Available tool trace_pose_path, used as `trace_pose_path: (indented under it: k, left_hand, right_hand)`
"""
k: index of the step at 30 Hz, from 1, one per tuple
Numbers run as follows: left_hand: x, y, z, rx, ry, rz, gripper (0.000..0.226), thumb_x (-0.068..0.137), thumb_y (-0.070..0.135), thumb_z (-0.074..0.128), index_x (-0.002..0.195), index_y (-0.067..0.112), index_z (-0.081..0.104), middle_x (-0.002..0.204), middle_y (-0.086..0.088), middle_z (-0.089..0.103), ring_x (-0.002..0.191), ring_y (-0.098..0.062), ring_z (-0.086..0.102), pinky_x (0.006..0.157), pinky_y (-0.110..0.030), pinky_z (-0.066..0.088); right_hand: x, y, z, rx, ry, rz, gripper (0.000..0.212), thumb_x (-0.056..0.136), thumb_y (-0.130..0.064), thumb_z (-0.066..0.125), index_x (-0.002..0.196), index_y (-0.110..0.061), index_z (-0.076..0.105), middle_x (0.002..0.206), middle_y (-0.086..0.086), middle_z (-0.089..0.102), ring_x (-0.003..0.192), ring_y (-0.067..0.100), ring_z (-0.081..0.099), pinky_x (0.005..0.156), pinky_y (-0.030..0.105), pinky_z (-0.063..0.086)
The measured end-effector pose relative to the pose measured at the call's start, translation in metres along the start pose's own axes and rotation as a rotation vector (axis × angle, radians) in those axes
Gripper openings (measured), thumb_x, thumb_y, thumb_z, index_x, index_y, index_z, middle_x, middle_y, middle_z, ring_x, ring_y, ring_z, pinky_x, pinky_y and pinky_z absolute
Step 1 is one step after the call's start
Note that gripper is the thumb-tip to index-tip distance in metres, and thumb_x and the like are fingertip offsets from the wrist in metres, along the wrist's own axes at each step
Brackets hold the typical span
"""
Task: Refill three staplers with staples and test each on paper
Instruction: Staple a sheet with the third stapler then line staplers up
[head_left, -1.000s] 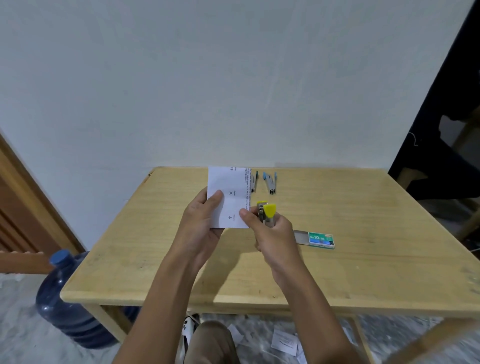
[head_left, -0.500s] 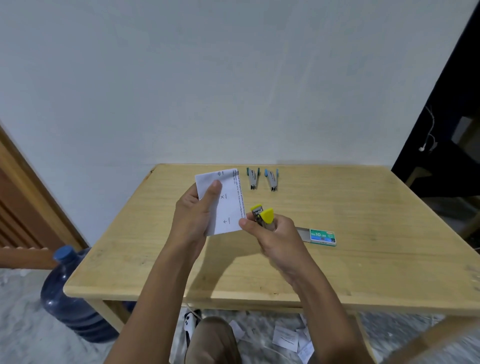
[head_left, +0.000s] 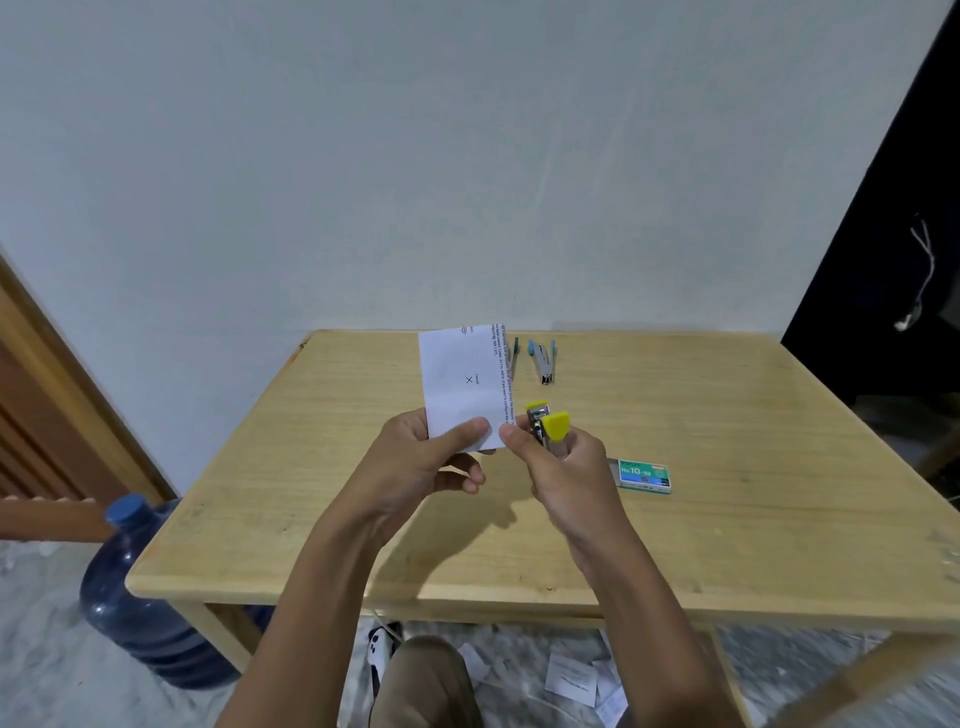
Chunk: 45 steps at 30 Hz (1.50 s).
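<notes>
The left hand (head_left: 421, 457) pinches the paper (head_left: 462, 384) upright above the surface (head_left: 727, 519). Its right edge faces the yellow stapler (head_left: 545, 423), clamped in the right hand (head_left: 566, 467) grip, probably for testing. The blue staplers (head_left: 542, 358) lie far behind.

Staple box (head_left: 644, 475) on the table (head_left: 779, 519), two staplers (head_left: 543, 362) farther back and leftward (near the far edge)

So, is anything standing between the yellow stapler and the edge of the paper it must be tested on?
Nothing visible does. The yellow stapler, held in the right hand, sits just right of the paper, which the left hand holds up. Only that right hand's fingertip lies at the paper's lower right corner.
</notes>
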<state>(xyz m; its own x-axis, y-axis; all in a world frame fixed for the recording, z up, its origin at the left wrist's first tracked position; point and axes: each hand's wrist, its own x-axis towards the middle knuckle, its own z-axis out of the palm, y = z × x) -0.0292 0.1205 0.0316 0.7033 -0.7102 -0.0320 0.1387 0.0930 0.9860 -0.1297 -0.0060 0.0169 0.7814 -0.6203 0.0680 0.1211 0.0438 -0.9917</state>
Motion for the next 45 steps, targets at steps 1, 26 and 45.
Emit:
trace_pose_path:
  k: [1,26,45]
  left_hand:
    - [0.000,0.000,0.000,0.011,0.007,0.013,0.025,0.089,0.017,0.069,0.107,-0.001,0.070,0.092,-0.011,0.071,0.058,-0.022,0.056,0.057,-0.030,0.051]
    - [-0.003,-0.009,0.008,0.097,0.087,0.182,0.021,0.092,0.020,0.066,0.105,0.003,0.069,0.088,-0.005,0.070,0.058,-0.016,0.048,0.058,-0.026,0.046]
    - [-0.006,-0.007,0.003,0.039,-0.008,0.141,0.017,0.096,0.026,0.056,0.103,0.017,0.069,0.083,0.003,0.067,0.064,-0.017,0.045,0.060,-0.028,0.041]
  right_hand:
    - [0.000,-0.001,0.000,-0.009,-0.003,-0.009,0.016,0.088,-0.025,0.074,0.072,-0.025,0.070,0.064,-0.012,0.067,0.059,0.000,0.057,0.064,0.022,0.043]
    - [0.003,0.004,-0.008,-0.225,-0.344,-0.125,0.032,0.084,-0.058,0.057,0.104,-0.034,0.056,0.076,-0.016,0.058,0.055,-0.003,0.046,0.061,0.024,0.031]
    - [-0.004,-0.003,0.000,0.029,-0.242,-0.093,0.014,0.084,-0.036,0.066,0.087,-0.022,0.068,0.077,-0.004,0.061,0.070,0.011,0.051,0.055,0.012,0.040]
